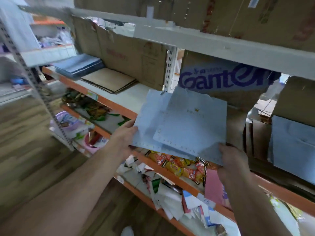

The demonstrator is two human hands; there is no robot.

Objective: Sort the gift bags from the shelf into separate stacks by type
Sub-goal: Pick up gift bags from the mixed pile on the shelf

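The pale blue flat paper gift bags look light, thin and floppy. They would crease or fan apart easily, so they are best held at opposite edges with support underneath. The left hand grasps the bundle's left edge and the right hand clasps its lower right corner. The bundle hangs between both grips, at the front of the orange-edged white shelf, to the right of the brown kraft paper bag stack and the dark blue bag stack.
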